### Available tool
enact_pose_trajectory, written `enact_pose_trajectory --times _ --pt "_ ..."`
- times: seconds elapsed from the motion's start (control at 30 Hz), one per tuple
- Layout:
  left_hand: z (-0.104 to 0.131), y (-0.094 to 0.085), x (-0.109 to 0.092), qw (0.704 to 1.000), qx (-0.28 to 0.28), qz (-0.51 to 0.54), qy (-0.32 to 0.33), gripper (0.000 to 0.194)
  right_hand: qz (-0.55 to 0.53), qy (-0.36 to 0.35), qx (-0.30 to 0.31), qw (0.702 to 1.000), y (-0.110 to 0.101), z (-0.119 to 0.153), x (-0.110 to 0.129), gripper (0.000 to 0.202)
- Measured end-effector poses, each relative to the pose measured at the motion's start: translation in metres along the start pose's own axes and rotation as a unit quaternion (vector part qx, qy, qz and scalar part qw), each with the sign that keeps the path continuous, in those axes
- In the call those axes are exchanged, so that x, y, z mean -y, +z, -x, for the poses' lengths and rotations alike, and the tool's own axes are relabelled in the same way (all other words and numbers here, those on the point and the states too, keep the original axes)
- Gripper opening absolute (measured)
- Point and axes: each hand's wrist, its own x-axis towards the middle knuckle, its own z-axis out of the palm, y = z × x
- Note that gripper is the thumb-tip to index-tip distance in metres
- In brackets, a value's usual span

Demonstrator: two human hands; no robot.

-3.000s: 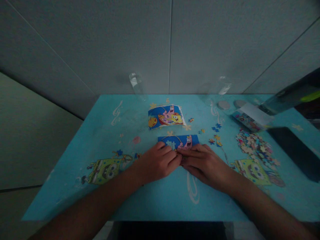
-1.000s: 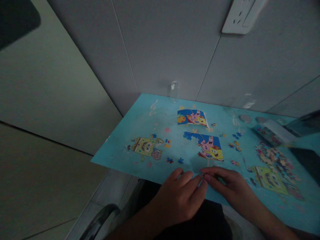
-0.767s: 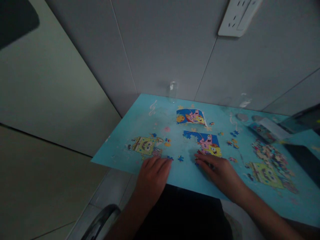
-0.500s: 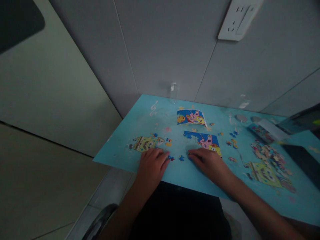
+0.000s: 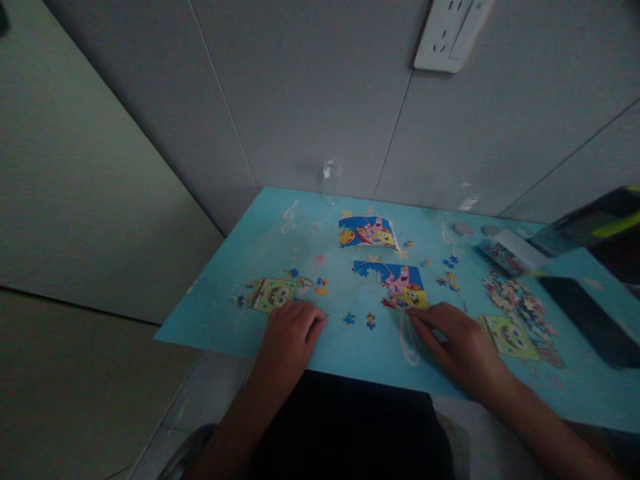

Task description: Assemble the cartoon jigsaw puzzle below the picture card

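My left hand (image 5: 291, 328) rests on the table with curled fingers, thumb and forefinger close together; anything between them is too small to make out. To its right lie a blue puzzle piece (image 5: 349, 318) and a mixed-colour puzzle piece (image 5: 371, 321). My right hand (image 5: 453, 337) has its fingertips drawn together at the lower edge of a partly assembled jigsaw puzzle (image 5: 407, 283), with pink and yellow cartoon figures on blue. What those fingertips grip is hidden. The puzzle's left side is ragged. Behind it lies a slightly curled reference picture (image 5: 367, 232) with the same scene.
A heap of loose puzzle pieces (image 5: 517, 300) lies at the right, beside a dark phone-like slab (image 5: 593, 320). Behind are a small box (image 5: 515, 253) and a round lid (image 5: 464, 230). A clear jar (image 5: 330, 182) stands by the wall. The turquoise tabletop (image 5: 225, 287) has printed cartoon figures.
The view has shifted. My right hand has moved right, off the loose piece, to the puzzle's lower edge, uncovering more of it. The red-and-blue piece beside my left hand no longer shows there.
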Motion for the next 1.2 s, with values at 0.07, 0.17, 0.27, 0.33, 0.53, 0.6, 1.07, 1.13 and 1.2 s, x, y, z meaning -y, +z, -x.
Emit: enact_pose_trajectory --times 0.07,0.17,0.27,0.33,0.53,0.6,1.07,1.13,1.2 --pt "-0.003 0.001 -0.001 1.000 0.009 0.028 -0.011 0.001 0.015 -0.001 0.007 1.000 -0.007 0.007 -0.008 0.022" --pt "-0.008 0.002 -0.010 0.992 -0.014 0.120 -0.023 0.018 0.039 0.007 -0.009 0.999 -0.016 0.011 -0.016 0.024" --pt "-0.009 0.002 -0.026 0.972 -0.012 0.227 -0.052 0.017 0.044 0.008 -0.031 0.999 -0.018 0.008 -0.012 0.025" --pt "-0.008 0.002 -0.039 0.951 -0.003 0.289 -0.106 0.014 0.010 -0.004 -0.023 1.000 -0.013 0.005 -0.001 0.026" --pt "-0.010 0.006 -0.066 0.851 0.039 0.463 -0.246 0.033 -0.147 0.017 0.006 0.989 0.012 0.003 0.045 0.034" --pt "-0.010 0.007 -0.071 0.831 0.052 0.491 -0.256 0.037 -0.183 0.031 0.005 0.983 0.016 0.003 0.054 0.035" --pt "-0.017 0.007 -0.079 0.814 0.121 0.502 -0.267 0.039 -0.207 0.072 0.036 0.975 0.015 0.013 0.046 0.035" --pt "-0.027 0.002 -0.074 0.838 0.114 0.474 -0.246 0.039 -0.191 0.074 0.026 0.979 0.009 0.009 0.037 0.031" --pt "-0.042 -0.003 -0.067 0.860 0.116 0.448 -0.214 0.037 -0.177 0.081 0.006 0.981 -0.002 0.000 0.023 0.027"
